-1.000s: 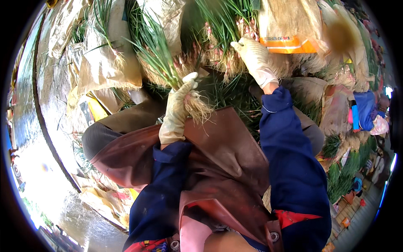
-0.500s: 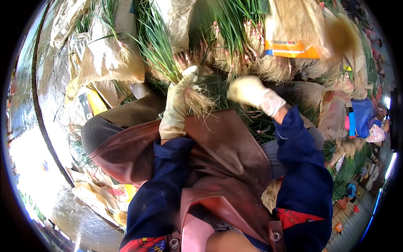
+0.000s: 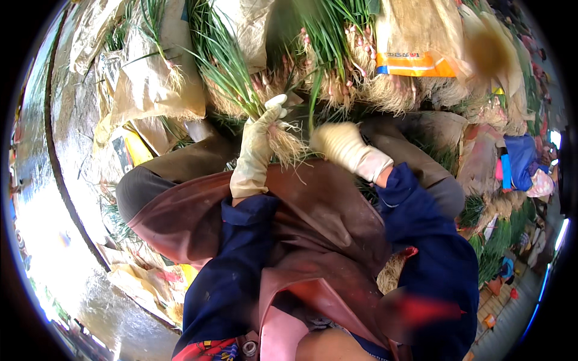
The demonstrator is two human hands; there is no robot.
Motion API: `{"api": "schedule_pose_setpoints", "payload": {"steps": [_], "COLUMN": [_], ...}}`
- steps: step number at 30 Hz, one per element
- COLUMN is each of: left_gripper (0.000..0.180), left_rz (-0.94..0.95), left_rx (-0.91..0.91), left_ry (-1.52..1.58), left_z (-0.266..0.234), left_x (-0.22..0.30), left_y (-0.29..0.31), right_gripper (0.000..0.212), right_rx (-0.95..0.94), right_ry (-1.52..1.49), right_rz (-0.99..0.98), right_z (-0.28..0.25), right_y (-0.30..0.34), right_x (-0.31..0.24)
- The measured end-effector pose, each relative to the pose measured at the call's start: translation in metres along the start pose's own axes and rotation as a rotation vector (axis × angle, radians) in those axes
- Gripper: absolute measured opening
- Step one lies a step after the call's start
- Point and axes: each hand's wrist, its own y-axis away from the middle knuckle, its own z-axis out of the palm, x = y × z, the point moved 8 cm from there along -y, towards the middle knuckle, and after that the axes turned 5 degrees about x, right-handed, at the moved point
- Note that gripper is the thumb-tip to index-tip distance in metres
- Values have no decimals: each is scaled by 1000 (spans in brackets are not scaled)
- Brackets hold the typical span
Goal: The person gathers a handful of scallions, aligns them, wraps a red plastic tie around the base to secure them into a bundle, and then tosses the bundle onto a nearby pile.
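My left hand (image 3: 260,135), in a pale rubber glove, is closed around a bunch of spring onions (image 3: 236,87). Their green leaves fan up and to the left, while the stringy roots (image 3: 286,144) stick out on the right side of the glove. To the right, my right hand (image 3: 344,146) wears a matching glove and is curled, its fingers smeared by motion. A thin green spring onion stalk (image 3: 313,99) rises from its left edge and looks gripped there. The two hands are apart, above my brown apron (image 3: 313,207).
Ahead lie rows of spring onions (image 3: 330,45) with pinkish bulbs and long roots, partly covered by beige sacks (image 3: 418,36). Another sack (image 3: 159,90) is at the left, beside wet, shiny ground (image 3: 72,198). A person in blue (image 3: 521,159) is at the far right.
My right hand has moved left toward the bunch, and a green stalk now shows at its edge. My left hand holds the bunch in nearly the same place.
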Motion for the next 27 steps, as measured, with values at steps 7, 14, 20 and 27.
{"api": "schedule_pose_setpoints", "payload": {"steps": [7, 14, 20, 27], "left_gripper": [28, 28, 30, 31], "left_rz": [3, -31, -88, -364], "left_rx": [-49, -115, -114, -225], "left_ry": [-73, -281, -244, -86], "left_z": [-3, 21, 39, 31], "left_x": [1, -16, -26, -42], "left_y": [7, 8, 21, 29], "right_gripper": [34, 35, 22, 20], "right_rx": [455, 354, 206, 751], "right_ry": [-83, -593, -1363, -799], "right_rz": [190, 557, 348, 505], "right_z": [-45, -68, -47, -64], "right_y": [-6, -57, -37, -18], "right_x": [80, 160, 72, 75]}}
